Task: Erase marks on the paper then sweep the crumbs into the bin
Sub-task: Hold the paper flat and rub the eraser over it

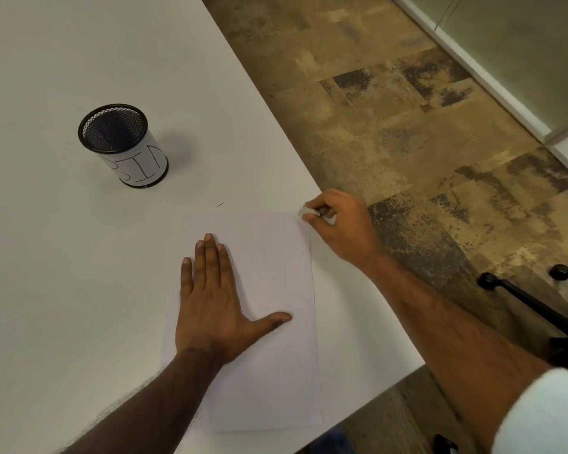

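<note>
- Paper lay flat on the white table, near the table's right edge, roughly portrait and slightly skewed.
- Left hand was fully open, palm down, pressed flat on the paper's left half; four fingers together pointing away from the person, thumb splayed out to the right. It gripped nothing.
- Right hand was curled closed around a small white eraser, pinched between thumb and fingertips, only the eraser's tip showing.
- Eraser tip sat right at the paper's far right corner, touching or just on the edge; couldn't tell which.
- Paper surface looked almost blank; only a faint thin line was visible along the right edge below the eraser. No crumbs resolvable at this sharpness.
- One short dark mark was on the bare table just beyond the paper's far edge.
- Bin, a black mesh cup with a white label reading "BIN", stood upright on the table, well apart from the paper, far-left of it. Interior looked dark; contents not discernible.
- Right forearm crossed the table's edge; a white sleeve showed at the bottom right.
</note>
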Available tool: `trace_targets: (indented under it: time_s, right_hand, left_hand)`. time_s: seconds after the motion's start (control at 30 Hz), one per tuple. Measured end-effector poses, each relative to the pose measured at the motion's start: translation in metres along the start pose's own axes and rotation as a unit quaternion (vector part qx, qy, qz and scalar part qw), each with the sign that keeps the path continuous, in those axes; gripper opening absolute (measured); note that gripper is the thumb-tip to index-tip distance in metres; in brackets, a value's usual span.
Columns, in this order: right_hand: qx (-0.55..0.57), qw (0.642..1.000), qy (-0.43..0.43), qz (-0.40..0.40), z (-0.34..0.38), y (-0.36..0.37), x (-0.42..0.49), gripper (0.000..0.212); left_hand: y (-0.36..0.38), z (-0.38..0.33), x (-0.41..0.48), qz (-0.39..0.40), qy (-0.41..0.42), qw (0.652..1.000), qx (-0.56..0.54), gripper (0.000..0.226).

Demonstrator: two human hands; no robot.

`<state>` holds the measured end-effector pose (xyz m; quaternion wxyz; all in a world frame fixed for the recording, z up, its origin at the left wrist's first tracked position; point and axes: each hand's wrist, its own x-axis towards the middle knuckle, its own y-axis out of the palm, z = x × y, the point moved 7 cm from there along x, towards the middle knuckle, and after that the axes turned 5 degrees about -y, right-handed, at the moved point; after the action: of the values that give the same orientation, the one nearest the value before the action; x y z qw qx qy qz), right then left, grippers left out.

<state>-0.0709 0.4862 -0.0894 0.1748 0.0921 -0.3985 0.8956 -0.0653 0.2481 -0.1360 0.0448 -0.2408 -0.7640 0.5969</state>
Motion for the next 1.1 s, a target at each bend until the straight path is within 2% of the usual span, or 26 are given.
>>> trace_targets:
  time_s: [0.17, 0.23, 0.43, 0.67, 0.87, 1.1]
  right_hand:
    - [0.030, 0.988, -0.084, 0.125, 0.047, 0.018, -0.067, 0.008]
    - [0.015, 0.985, -0.103, 0.140, 0.048, 0.023, -0.077, 0.007]
    - [-0.042, 0.994, -0.074, 0.064, 0.017, 0.016, -0.025, 0.010]
    - [-0.037, 0.999, -0.015, 0.001, -0.012, 0.012, 0.024, 0.006]
    - [0.025, 0.995, 0.044, -0.088, -0.009, -0.016, -0.010, 0.007]
    - [0.076, 0.986, 0.094, -0.119, -0.005, -0.019, -0.052, 0.023]
  left_hand:
    - [0.001, 0.001, 0.000, -0.007, 0.005, 1.000, 0.005, 0.142]
    - [0.002, 0.001, 0.000, -0.008, 0.009, 1.000, 0.004, 0.142]
    - [0.000, 0.000, 0.000, -0.008, 0.008, 1.000, 0.008, 0.144]
    - [0.000, 0.000, 0.000, -0.009, 0.006, 1.000, 0.008, 0.144]
    - [0.000, 0.000, 0.000, -0.008, 0.008, 1.000, 0.004, 0.143]
    - [-0.002, 0.000, -0.001, -0.022, 0.009, 1.000, -0.019, 0.140]
